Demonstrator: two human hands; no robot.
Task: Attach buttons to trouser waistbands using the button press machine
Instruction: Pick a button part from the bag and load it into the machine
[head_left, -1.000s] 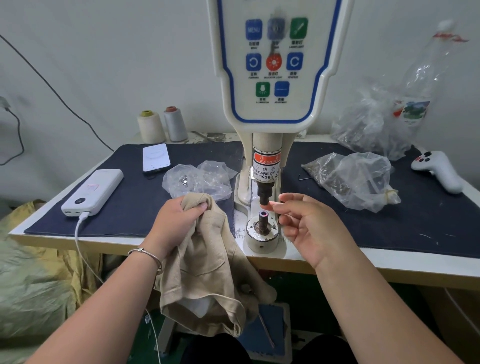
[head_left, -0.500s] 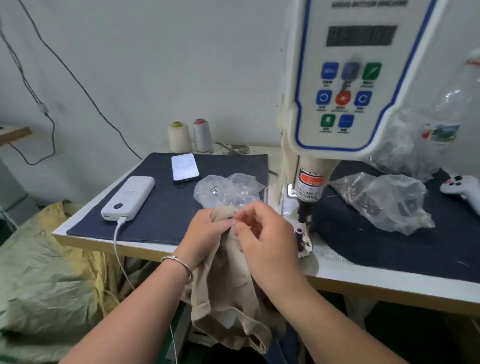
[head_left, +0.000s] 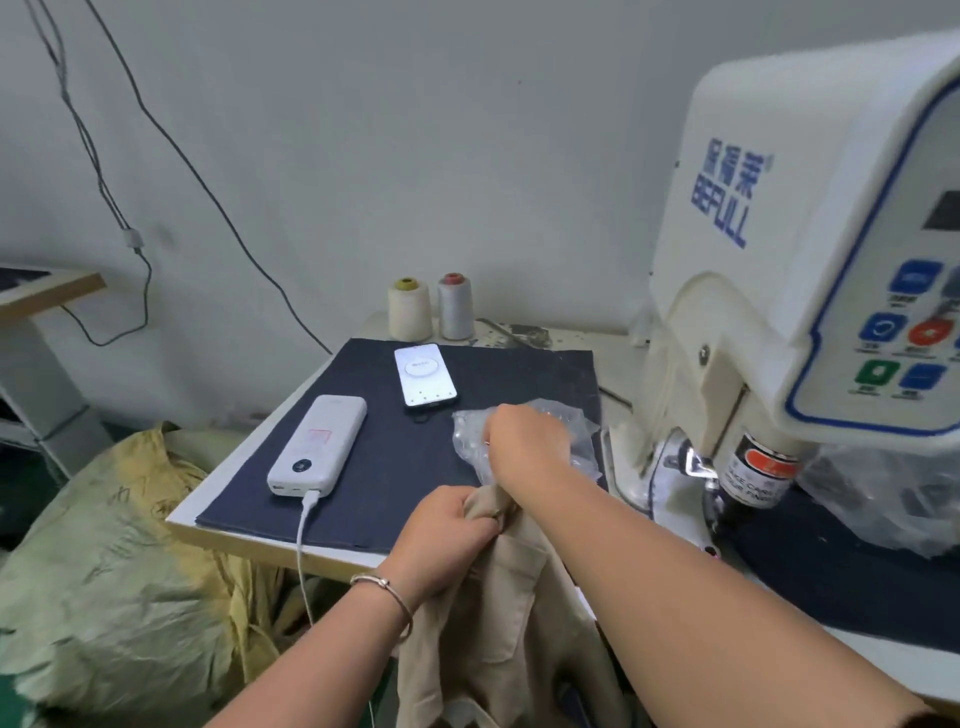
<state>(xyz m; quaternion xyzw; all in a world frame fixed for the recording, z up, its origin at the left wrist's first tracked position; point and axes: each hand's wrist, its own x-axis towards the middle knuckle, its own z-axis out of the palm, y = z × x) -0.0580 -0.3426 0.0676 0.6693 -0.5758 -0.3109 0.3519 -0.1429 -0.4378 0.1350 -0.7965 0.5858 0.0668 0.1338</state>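
Beige trousers (head_left: 514, 623) hang over the table's front edge, and my left hand (head_left: 447, 535) grips their bunched waistband at the top. My right hand (head_left: 524, 441) reaches across into a small clear plastic bag (head_left: 579, 415) of buttons on the dark mat (head_left: 395, 467). Its fingertips are hidden in the bag. The white button press machine (head_left: 810, 208) stands to the right, with its black press head (head_left: 753, 478) well to the right of both hands.
A white power bank (head_left: 319, 444) with a cable and a lit phone (head_left: 425, 374) lie on the mat's left part. Two thread spools (head_left: 409, 309) stand at the back. A larger clear bag (head_left: 893, 499) sits right of the machine. A yellow sack (head_left: 104, 571) lies below left.
My right hand left the press die, passed the waistband and went forward-left into the button bag. My view swung left. My left hand kept its hold on the trousers.
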